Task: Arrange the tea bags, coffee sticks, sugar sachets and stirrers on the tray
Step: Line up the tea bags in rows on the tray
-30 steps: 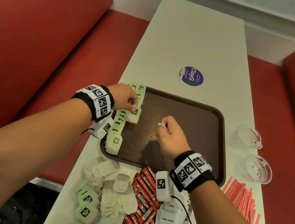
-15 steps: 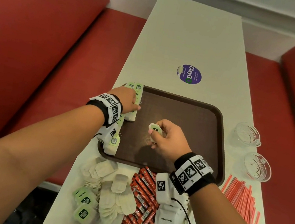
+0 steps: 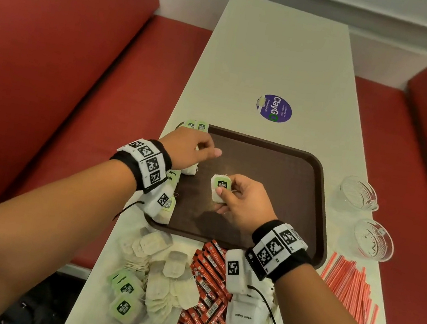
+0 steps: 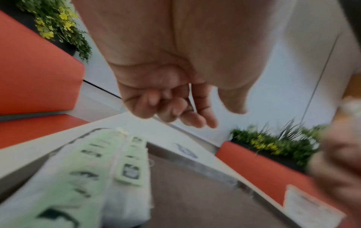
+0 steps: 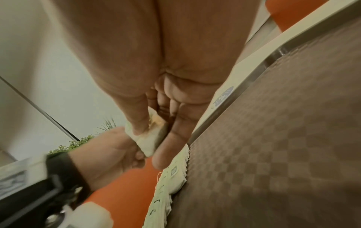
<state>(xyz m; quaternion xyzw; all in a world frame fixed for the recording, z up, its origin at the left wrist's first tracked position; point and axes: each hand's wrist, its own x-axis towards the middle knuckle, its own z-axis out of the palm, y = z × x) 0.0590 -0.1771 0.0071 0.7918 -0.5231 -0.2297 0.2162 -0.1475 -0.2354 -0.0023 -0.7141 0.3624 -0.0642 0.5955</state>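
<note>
A brown tray (image 3: 276, 173) lies on the white table. A row of green-tagged tea bags (image 3: 173, 183) runs along the tray's left edge, blurred in the left wrist view as the tea bag row (image 4: 117, 169). My left hand (image 3: 208, 151) hovers over that row with fingers loosely curled and the index finger stretched out; the left hand (image 4: 195, 117) holds nothing. Over the tray's middle, my right hand (image 3: 222, 194) pinches one tea bag (image 3: 220, 188), green tag up. In the right wrist view, thumb and fingers pinch that tea bag (image 5: 148, 138).
Near the table's front edge lie loose tea bags (image 3: 159, 266), red coffee sticks (image 3: 207, 289) and white sugar sachets (image 3: 244, 318). Red stirrers (image 3: 349, 288) lie at the right, behind them two glass bowls (image 3: 358, 193) (image 3: 372, 241). Red benches flank the table.
My right hand has raised the tea bag and turned its green tag up. My left hand has let go of the row and now hangs just above it.
</note>
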